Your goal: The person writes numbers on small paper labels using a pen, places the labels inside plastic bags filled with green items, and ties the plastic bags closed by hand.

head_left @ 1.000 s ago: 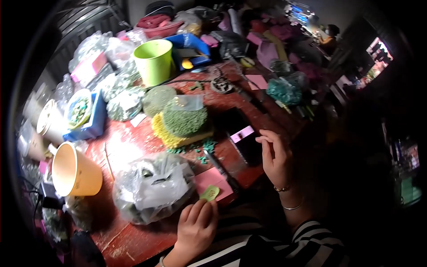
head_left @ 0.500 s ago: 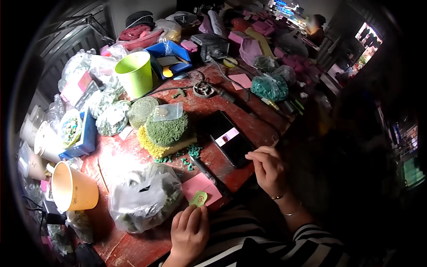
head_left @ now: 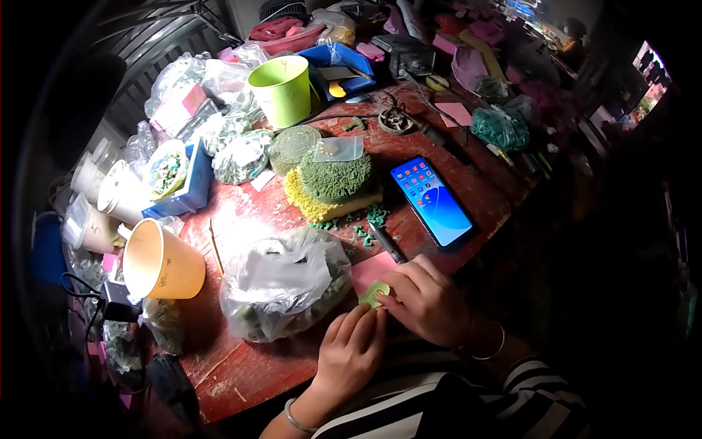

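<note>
A small yellow-green paper note [head_left: 374,293] with writing is pinched between the fingers of my left hand [head_left: 351,351] at its lower edge and my right hand [head_left: 428,301] at its right side. Behind the note lies a pink paper [head_left: 371,269], with a dark pen [head_left: 387,243] just beyond it. To the left rests a clear plastic bag [head_left: 285,285] with dark green contents. A phone [head_left: 433,201] with a lit home screen lies beyond my right hand.
Green and yellow bead-like mats [head_left: 336,175] sit mid-table beside loose green pieces. An orange cup [head_left: 164,260], a blue box [head_left: 191,175] and tubs line the left. A lime bucket [head_left: 281,91] stands behind, and a cable [head_left: 329,117] crosses the red table [head_left: 241,380].
My right hand has moved from beside the phone to the note and now grips it too. The phone's screen has changed to a bright home screen. The view has shifted.
</note>
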{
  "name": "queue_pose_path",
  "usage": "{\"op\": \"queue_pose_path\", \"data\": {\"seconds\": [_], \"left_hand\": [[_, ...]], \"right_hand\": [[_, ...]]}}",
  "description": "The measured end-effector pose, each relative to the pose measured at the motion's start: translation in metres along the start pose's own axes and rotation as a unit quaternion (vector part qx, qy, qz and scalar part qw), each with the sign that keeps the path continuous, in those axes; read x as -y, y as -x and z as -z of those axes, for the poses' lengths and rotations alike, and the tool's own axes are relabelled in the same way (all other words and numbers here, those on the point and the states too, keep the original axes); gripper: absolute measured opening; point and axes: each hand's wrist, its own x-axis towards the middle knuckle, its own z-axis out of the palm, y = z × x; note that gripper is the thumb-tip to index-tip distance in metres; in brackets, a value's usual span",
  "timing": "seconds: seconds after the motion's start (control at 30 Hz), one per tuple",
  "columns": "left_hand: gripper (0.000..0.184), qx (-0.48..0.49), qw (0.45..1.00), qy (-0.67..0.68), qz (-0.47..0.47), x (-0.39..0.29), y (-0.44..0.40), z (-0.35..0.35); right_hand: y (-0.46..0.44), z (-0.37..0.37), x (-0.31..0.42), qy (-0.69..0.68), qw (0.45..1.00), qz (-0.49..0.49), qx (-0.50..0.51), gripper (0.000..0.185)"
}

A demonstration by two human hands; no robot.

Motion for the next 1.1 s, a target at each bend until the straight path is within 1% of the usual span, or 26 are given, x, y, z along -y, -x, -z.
{"op": "queue_pose_path", "data": {"seconds": [0.07,0.13,0.2,0.23,0.3,0.33,0.4,0.47,0.5,0.57,0.6,0.67,0.73,0.8,0.87,0.97,1.0,1.07,1.1], "left_hand": [[0.034,0.005,1.0,-0.003,-0.001,0.001,0.003,0.001],[0.036,0.009,1.0,-0.003,-0.003,0.002,0.005,0.002],[0.037,0.003,0.999,0.05,0.002,0.004,0.009,0.005],[0.037,0.002,0.999,0.051,0.003,0.004,0.01,0.008],[0.036,-0.069,0.995,0.066,0.0,0.002,0.013,0.023],[0.028,-0.12,0.992,0.034,0.005,0.002,0.013,0.036],[0.031,-0.178,0.981,-0.066,0.034,0.01,0.014,0.056],[0.036,-0.23,0.954,-0.14,0.129,0.018,-0.003,0.068],[0.036,-0.232,0.954,-0.142,0.129,0.026,-0.008,0.07],[0.047,-0.2,0.945,-0.123,0.228,0.04,-0.011,0.073],[0.047,-0.201,0.944,-0.124,0.229,0.044,-0.008,0.072],[0.05,-0.133,0.952,-0.052,0.272,0.051,-0.002,0.067],[0.047,-0.134,0.951,-0.061,0.271,0.051,0.001,0.067],[0.04,-0.209,0.945,-0.046,0.247,0.049,-0.001,0.073],[0.019,-0.217,0.934,-0.089,0.27,0.045,-0.004,0.082],[0.008,-0.245,0.932,-0.1,0.247,0.051,0.001,0.097],[0.008,-0.264,0.929,-0.098,0.241,0.055,0.005,0.1],[0.017,-0.288,0.914,-0.104,0.265,0.061,0.013,0.102],[0.017,-0.29,0.913,-0.106,0.266,0.059,0.016,0.105]], "right_hand": [[-0.003,-0.001,0.005,0.0,0.997,-0.044,0.057,0.025],[0.001,-0.008,-0.001,0.0,0.998,-0.037,0.043,0.027],[0.003,-0.011,-0.002,0.001,0.999,-0.033,0.028,0.028],[0.004,-0.01,-0.001,-0.001,0.999,-0.045,0.026,0.029],[0.006,-0.01,0.0,0.007,0.998,-0.066,0.022,0.032],[0.006,-0.009,0.0,0.007,0.997,-0.067,0.024,0.032],[0.006,-0.006,0.001,-0.006,0.996,-0.082,0.038,0.031],[0.004,-0.004,0.001,-0.015,0.995,-0.086,0.042,0.031],[0.003,-0.004,0.002,-0.025,0.995,-0.089,0.047,0.031],[0.002,-0.006,0.001,-0.026,0.995,-0.089,0.044,0.03],[0.002,-0.007,0.0,-0.027,0.995,-0.093,0.04,0.029],[0.003,-0.009,0.001,-0.024,0.995,-0.094,0.031,0.027],[0.006,-0.012,0.0,-0.02,0.995,-0.098,0.022,0.026],[0.009,-0.015,-0.001,-0.013,0.993,-0.114,0.003,0.026],[0.008,-0.011,0.002,-0.016,0.992,-0.123,0.007,0.026],[0.006,-0.009,0.004,-0.024,0.992,-0.128,0.002,0.026],[0.005,-0.008,0.004,-0.029,0.992,-0.126,-0.005,0.027],[0.003,-0.008,0.005,-0.038,0.991,-0.125,-0.009,0.027],[0.002,-0.007,0.005,-0.047,0.991,-0.126,-0.014,0.028]]}}
